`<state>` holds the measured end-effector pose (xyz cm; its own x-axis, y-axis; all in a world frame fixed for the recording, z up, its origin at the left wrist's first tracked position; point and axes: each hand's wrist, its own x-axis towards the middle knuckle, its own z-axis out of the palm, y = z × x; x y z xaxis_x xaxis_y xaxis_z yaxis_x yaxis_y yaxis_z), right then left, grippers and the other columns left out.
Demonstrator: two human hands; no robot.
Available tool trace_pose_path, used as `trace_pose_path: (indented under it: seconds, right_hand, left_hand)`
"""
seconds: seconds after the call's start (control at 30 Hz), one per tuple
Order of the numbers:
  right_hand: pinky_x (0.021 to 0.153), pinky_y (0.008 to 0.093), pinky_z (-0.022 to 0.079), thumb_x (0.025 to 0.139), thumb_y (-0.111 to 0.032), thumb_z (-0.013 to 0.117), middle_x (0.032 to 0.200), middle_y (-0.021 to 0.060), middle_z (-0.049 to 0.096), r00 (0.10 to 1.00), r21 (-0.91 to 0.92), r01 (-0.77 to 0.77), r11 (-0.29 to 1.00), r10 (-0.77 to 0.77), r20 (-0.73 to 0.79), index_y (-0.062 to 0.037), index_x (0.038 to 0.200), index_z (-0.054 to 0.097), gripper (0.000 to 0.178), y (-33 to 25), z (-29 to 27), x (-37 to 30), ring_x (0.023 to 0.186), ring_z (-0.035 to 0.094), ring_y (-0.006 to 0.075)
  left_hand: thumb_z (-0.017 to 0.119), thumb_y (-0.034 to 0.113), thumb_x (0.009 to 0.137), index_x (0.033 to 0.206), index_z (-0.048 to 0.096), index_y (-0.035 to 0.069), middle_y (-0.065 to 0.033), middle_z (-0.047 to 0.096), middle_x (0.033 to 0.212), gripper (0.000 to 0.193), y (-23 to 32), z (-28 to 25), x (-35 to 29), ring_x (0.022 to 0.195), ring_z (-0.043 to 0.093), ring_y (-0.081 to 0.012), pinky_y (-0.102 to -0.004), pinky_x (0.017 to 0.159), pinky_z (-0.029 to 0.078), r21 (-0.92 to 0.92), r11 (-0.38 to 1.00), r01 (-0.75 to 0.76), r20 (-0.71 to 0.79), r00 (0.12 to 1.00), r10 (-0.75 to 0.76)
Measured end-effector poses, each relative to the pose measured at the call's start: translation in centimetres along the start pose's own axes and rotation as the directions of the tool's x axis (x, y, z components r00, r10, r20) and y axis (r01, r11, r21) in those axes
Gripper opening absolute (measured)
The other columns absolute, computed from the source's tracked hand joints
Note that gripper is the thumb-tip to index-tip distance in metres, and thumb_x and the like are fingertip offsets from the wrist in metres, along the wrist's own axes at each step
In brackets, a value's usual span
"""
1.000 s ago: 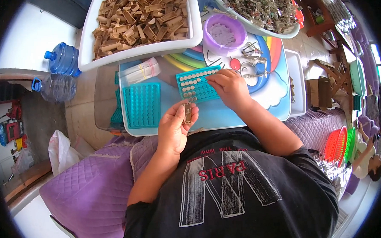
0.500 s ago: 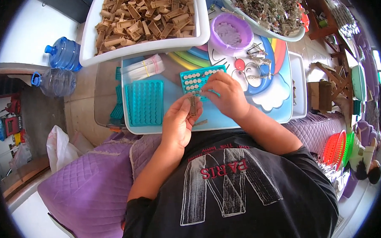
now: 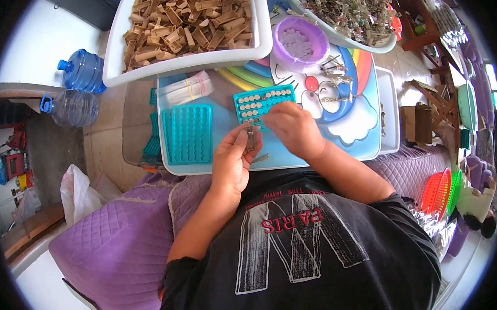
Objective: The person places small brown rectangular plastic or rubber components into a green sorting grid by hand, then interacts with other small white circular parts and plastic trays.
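Observation:
My left hand (image 3: 230,160) grips a small, narrow brown casing (image 3: 251,139) between thumb and fingers, upright in front of me. Close to the casing's far end is my right hand (image 3: 296,129), its fingers curled and pinched together. Whatever lies between those fingertips is too small to make out. Just beyond both hands sits a teal tray (image 3: 279,100) with rows of round pockets. White round pieces (image 3: 250,106) fill several of these pockets, and my right hand covers part of the tray. A thin, light piece (image 3: 260,158) lies on the table beside my left hand.
A second teal tray (image 3: 187,134) lies to the left, below a banded bundle of white strips (image 3: 187,89). Beyond are a white tub (image 3: 186,63) of brown casings, a purple bowl (image 3: 322,41) of white pieces and a bin (image 3: 385,47) of clear parts. Metallic parts (image 3: 337,90) rest on the patterned table (image 3: 352,127).
My right hand has drawn slightly nearer to me, its fingers more curled and a little farther from the casing. My left hand keeps its hold, almost unmoved.

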<state>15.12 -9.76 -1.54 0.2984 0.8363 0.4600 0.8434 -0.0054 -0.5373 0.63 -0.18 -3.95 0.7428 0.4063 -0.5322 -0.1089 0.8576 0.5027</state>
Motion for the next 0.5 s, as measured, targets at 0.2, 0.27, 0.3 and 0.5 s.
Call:
trace_pose_path:
  seconds: [0.2, 0.27, 0.3, 0.5]
  right_hand:
    - [0.063, 0.0356, 0.049, 0.073, -0.014, 0.064, 0.080, 0.0053, 0.057, 0.982, -0.066, -0.177, 0.982, 0.181, 0.057, -0.0112, 0.081, 0.065, 0.009, 1.8, 1.9, -0.4, 0.075, 0.059, 0.0259]
    - [0.063, 0.0362, 0.049, 0.073, -0.017, 0.064, 0.077, 0.0050, 0.056, 0.980, -0.135, -0.173, 0.976, 0.184, 0.075, -0.0106, 0.077, 0.063, 0.008, 2.0, 2.3, -0.4, 0.073, 0.058, 0.0256]
    - [0.063, 0.0362, 0.049, 0.073, -0.017, 0.064, 0.077, 0.0050, 0.056, 0.980, -0.133, -0.171, 0.976, 0.182, 0.077, -0.0106, 0.077, 0.063, 0.008, 1.9, 2.4, -0.3, 0.073, 0.058, 0.0256]
    - [0.064, 0.0348, 0.048, 0.067, -0.012, 0.069, 0.079, 0.0060, 0.059, 0.978, -0.113, -0.159, 0.981, 0.173, 0.118, -0.0080, 0.078, 0.065, 0.013, 1.2, 1.7, 0.1, 0.074, 0.059, 0.0246]
  left_hand:
    - [0.053, 0.016, 0.091, 0.111, 0.054, 0.002, -0.0100, 0.061, 0.103, 0.025, 0.1, -0.4, 0.1, 0.094, 0.060, -0.0208, -0.0331, 0.083, 0.051, 0.024, 1.000, -0.005, -0.012, 1.000, 0.005]
    - [0.053, 0.016, 0.091, 0.112, 0.053, 0.002, -0.0099, 0.061, 0.103, 0.026, 0.3, -0.2, 0.1, 0.095, 0.060, -0.0207, -0.0337, 0.084, 0.050, 0.007, 1.000, 0.008, -0.030, 1.000, -0.008]
    - [0.053, 0.016, 0.091, 0.112, 0.053, 0.002, -0.0099, 0.061, 0.103, 0.026, 0.3, -0.2, 0.1, 0.095, 0.060, -0.0207, -0.0337, 0.084, 0.050, 0.006, 1.000, 0.007, -0.032, 0.999, -0.007]
    - [0.053, 0.017, 0.091, 0.112, 0.053, 0.001, -0.0098, 0.061, 0.102, 0.026, 0.1, -0.6, 0.2, 0.094, 0.060, -0.0204, -0.0336, 0.084, 0.051, -0.017, 1.000, 0.011, -0.022, 1.000, -0.011]
